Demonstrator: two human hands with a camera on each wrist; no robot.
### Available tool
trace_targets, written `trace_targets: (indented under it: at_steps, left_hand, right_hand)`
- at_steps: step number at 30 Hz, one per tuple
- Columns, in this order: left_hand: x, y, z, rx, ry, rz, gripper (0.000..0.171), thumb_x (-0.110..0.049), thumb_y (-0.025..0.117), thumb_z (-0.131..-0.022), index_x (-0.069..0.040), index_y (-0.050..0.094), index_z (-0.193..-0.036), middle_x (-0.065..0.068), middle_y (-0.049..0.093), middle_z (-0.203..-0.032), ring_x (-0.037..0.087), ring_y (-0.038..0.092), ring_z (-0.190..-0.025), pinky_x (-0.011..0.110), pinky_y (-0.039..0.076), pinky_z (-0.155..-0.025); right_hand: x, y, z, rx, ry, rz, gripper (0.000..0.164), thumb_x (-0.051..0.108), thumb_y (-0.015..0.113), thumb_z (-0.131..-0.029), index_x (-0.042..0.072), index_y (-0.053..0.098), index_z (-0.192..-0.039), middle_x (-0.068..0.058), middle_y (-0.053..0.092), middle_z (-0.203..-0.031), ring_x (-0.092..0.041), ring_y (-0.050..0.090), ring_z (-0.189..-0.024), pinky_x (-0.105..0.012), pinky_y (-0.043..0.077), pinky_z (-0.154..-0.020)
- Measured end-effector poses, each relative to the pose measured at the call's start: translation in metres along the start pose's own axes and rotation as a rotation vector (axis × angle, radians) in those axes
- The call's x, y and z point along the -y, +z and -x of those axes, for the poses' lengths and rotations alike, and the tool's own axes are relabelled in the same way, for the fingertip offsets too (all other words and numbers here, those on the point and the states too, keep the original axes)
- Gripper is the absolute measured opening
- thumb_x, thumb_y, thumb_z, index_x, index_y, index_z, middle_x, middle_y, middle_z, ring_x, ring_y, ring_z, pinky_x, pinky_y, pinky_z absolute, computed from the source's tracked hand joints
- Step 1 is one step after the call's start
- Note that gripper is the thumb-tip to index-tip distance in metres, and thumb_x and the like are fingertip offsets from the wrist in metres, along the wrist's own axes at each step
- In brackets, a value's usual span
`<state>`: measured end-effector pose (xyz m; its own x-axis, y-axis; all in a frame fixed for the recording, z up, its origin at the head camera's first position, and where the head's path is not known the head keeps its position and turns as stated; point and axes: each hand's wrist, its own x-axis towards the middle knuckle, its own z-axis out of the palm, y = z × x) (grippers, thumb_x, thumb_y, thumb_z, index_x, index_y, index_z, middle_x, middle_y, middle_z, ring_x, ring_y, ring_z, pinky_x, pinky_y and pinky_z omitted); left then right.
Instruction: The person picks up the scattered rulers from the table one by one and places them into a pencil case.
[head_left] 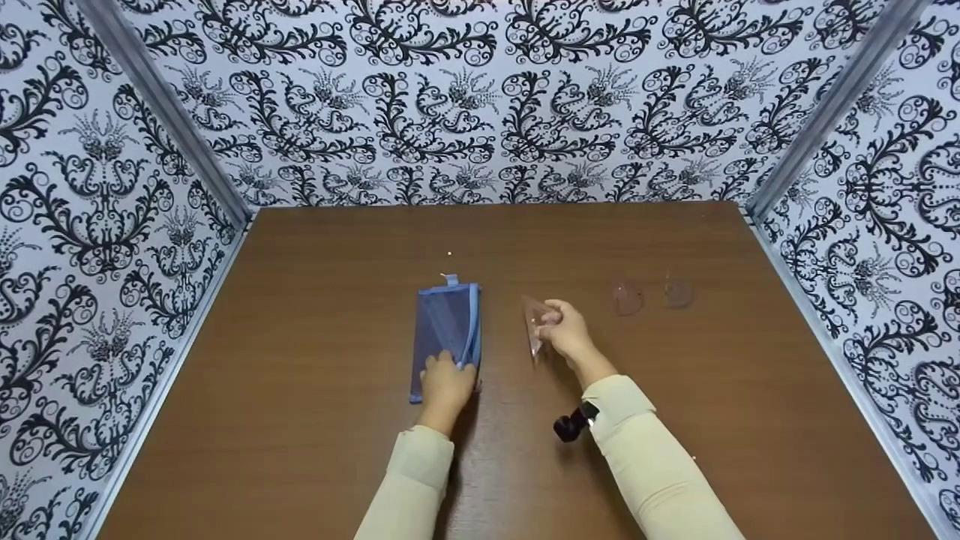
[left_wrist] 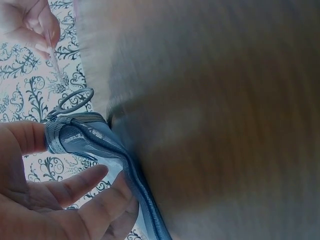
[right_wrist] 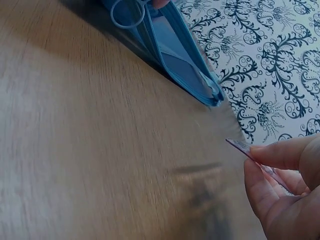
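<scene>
A blue zip pouch (head_left: pixel 442 322) lies lengthwise on the table, its zipped side parted, as the right wrist view shows. My left hand (head_left: pixel 448 381) holds the pouch at its near end, thumb and fingers about the zipper edge (left_wrist: pixel 90 131). A pull ring (left_wrist: pixel 76 100) stands out from that end. Through the pouch's see-through face a paler slanting shape shows. To the right of the pouch, my right hand (head_left: pixel 564 330) pinches a clear pinkish set square (head_left: pixel 533 326) between thumb and fingers. Seen from the right wrist, the set square (right_wrist: pixel 243 148) is nearly edge-on, above the table.
Two clear protractors, a pinkish one (head_left: pixel 628 298) and a paler one (head_left: pixel 679 293), lie at the right on the brown table (head_left: pixel 315 450). A tiny white speck (head_left: pixel 449 253) lies beyond the pouch. Patterned walls (head_left: pixel 465 97) enclose the back and sides.
</scene>
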<state>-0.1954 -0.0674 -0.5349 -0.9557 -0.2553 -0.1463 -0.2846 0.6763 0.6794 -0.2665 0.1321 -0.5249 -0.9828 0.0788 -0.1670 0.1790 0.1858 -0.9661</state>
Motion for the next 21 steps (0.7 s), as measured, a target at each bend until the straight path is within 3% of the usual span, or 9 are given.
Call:
trace_targets:
  at_steps: [9, 21]
  left_hand:
    - [0.000, 0.000, 0.000, 0.003, -0.005, 0.014, 0.049, -0.025, 0.061, -0.084, 0.005, 0.057, -0.123, 0.028, 0.052, -0.121, 0.047, 0.049, -0.109, 0.053, 0.042, -0.092]
    - [0.000, 0.000, 0.000, 0.014, -0.008, 0.022, 0.050, -0.023, 0.060, -0.085, 0.005, 0.056, -0.126, 0.028, 0.051, -0.123, 0.047, 0.049, -0.110, 0.053, 0.041, -0.093]
  right_hand:
    - [0.006, 0.012, 0.000, -0.008, -0.011, 0.004, 0.062, -0.021, 0.059, -0.071, -0.011, 0.048, -0.131, -0.013, 0.058, -0.092, -0.016, 0.054, -0.080, -0.018, 0.047, -0.063]
    - [0.010, 0.034, -0.002, 0.043, 0.000, -0.030, 0.063, -0.023, 0.058, -0.071, -0.012, 0.046, -0.132, -0.020, 0.060, -0.097, -0.020, 0.056, -0.084, -0.020, 0.049, -0.066]
